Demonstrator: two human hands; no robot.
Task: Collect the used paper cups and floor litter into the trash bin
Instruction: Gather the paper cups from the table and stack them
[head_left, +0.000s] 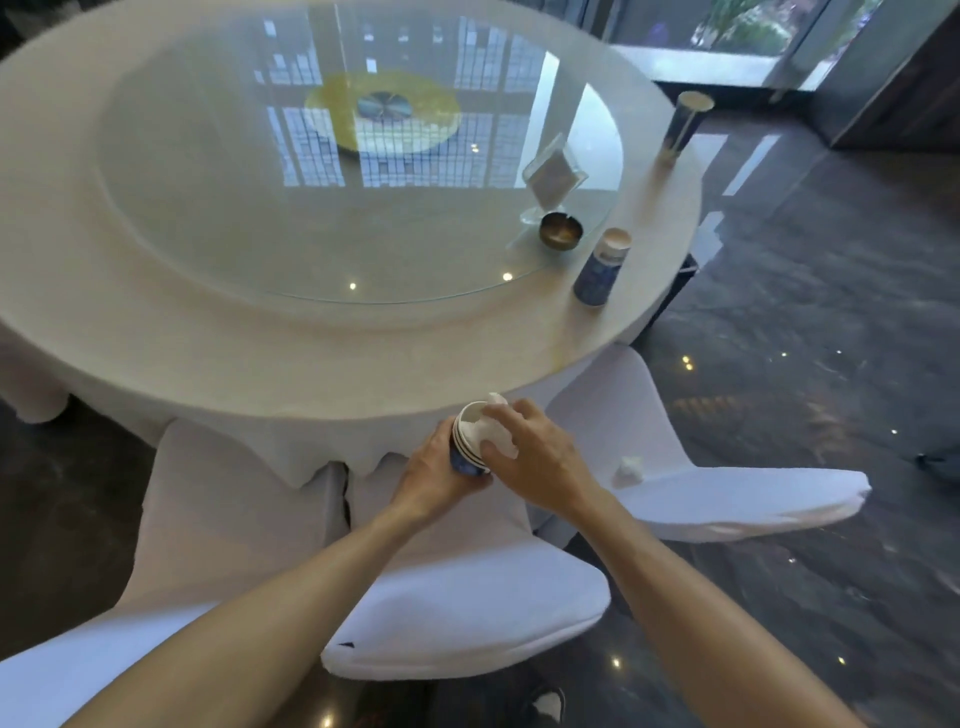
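The right hand (535, 452) pinches a crumpled tissue (493, 434) into the nested cup stack (467, 447), which the left hand (441, 470) grips. Still uncollected: a cup (602, 267) at two o'clock, a farther cup (684, 124) at one, and a paper wad (630, 466) on the chair (727, 499) at three. No bin is visible.

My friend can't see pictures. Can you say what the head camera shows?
A left hand holds stacked cups while the right hand pushes a tissue into them. Behind is a round table with two more cups, and a wad lies on a chair.
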